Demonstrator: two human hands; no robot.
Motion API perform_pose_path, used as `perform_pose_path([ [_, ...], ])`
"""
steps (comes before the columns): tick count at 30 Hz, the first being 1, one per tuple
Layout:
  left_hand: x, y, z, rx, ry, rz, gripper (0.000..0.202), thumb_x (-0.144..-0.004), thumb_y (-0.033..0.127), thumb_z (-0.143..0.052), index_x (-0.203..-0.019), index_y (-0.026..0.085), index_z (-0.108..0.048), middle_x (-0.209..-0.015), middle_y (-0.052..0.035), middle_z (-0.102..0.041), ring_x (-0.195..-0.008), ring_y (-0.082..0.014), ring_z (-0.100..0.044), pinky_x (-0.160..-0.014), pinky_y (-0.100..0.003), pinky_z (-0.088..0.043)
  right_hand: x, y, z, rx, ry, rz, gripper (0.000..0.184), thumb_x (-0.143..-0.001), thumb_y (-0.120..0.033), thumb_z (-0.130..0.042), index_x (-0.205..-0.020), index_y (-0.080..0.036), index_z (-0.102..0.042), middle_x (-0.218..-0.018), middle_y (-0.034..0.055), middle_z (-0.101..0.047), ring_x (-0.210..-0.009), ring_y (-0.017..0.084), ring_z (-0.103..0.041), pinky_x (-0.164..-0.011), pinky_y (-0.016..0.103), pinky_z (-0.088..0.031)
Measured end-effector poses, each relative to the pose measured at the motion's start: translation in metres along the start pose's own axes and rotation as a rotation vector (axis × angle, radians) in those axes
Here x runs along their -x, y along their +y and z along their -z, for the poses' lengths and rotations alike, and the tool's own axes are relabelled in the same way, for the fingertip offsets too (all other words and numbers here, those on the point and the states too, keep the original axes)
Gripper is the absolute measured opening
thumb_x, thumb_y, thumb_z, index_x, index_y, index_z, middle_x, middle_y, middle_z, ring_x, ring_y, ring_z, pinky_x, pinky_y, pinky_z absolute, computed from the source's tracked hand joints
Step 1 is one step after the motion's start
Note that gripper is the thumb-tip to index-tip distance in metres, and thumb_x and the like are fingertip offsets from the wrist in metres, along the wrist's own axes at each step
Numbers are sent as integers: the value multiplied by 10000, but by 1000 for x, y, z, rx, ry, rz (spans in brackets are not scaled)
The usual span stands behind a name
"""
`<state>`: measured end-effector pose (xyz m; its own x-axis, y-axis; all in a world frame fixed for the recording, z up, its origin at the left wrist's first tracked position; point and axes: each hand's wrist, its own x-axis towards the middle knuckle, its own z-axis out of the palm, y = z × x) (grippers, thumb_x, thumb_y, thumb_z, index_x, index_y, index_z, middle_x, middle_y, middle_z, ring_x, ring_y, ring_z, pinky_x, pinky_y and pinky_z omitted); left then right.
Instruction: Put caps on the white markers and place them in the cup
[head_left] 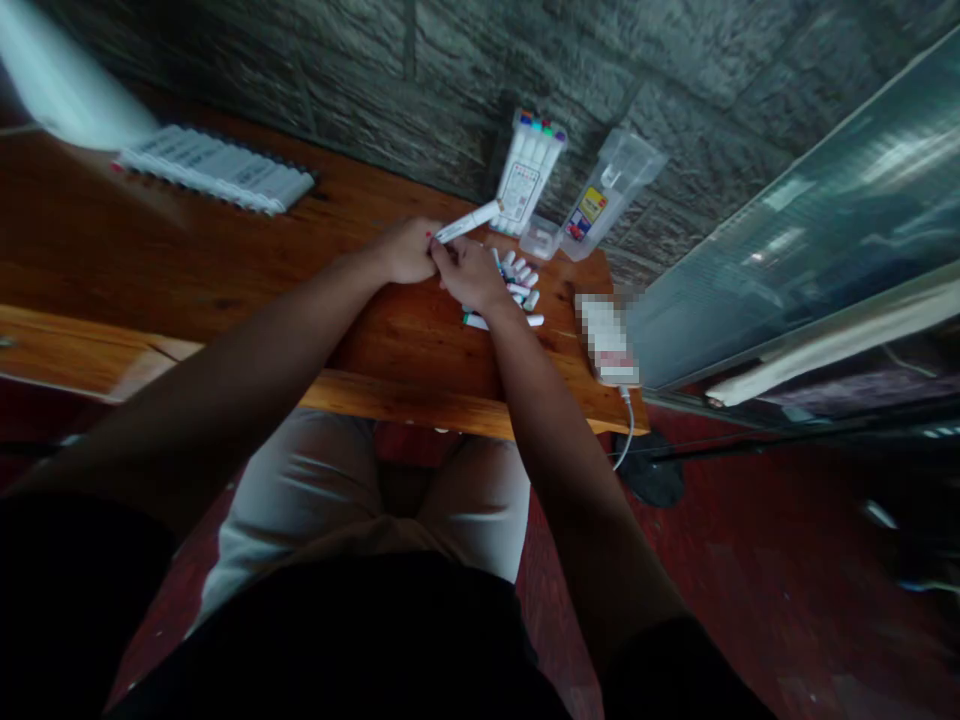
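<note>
The fingers of the left hand (411, 250) and right hand (474, 272) meet around the near end of a white marker (469, 221), pinching it there, though their overlap hides which hand grips. An uneven pinch could let it slip and roll. Its far end points up and away from the fingers, close to a standing box of markers (520, 188), so a sudden jerk might topple that. Just right of the fingers, under and beside the right hand, lie loose markers (519, 289); a dragging wrist could scatter them over the surface (397, 335) and off its near edge. Farther right of the fingers, a cable (628, 425) hangs from a blurred pale device (606, 335); a swinging forearm could snag it.
</note>
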<state>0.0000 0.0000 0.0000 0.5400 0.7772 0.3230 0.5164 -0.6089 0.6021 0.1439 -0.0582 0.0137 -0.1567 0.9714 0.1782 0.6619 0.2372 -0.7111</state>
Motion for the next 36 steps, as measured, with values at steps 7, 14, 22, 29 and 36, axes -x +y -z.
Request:
perform_pose_path([
  [7, -1, -3, -2, 11, -15, -7, 489, -948, 140, -195, -829, -71, -619, -830, -8, -680, -1076, -101, -672, -979, -243, -463, -2, 2, -1, 13, 8, 15, 455, -1006, -582, -489, -915, -170, -660, -691, 16, -640, -818, 170, -672, -880, 317, -493],
  [14, 1, 10, -2, 53, 17, -31, 283, -757, -9, -537, -930, 87, -740, -978, -83, -781, -921, -200, -720, -858, -290, -548, -3, 11, -5, -83, 109, 102, 294, -979, -392, -539, -833, -172, -668, -674, 13, -646, -687, 154, -612, -733, 292, -477],
  [22, 3, 9, -4, 227, 102, -5, 137, -848, 99, -521, -778, 138, -632, -724, -27, -686, -694, -157, -634, -711, -257, -480, -5, 10, -3, -492, 243, 56, 437, -837, -623, -658, -780, -189, -646, -609, -11, -617, -574, 140, -568, -570, 259, -435],
  [29, 6, 12, -6, 341, 64, -81, 297, -941, 390, -532, -755, 164, -579, -690, -5, -612, -647, -135, -550, -654, -248, -424, -8, 4, 3, -816, 385, -110, 482, -745, -677, -717, -721, -212, -594, -498, -73, -467, -413, 82, -378, -420, 238, -303],
  [36, 9, 25, -1, 372, 33, -58, 490, -971, 600, -445, -706, 195, -520, -629, 6, -543, -622, -135, -504, -639, -253, -434, -8, -5, 13, -1101, 423, -201, 485, -722, -649, -730, -804, -183, -621, -470, -105, -380, -396, 53, -262, -394, 225, -165],
])
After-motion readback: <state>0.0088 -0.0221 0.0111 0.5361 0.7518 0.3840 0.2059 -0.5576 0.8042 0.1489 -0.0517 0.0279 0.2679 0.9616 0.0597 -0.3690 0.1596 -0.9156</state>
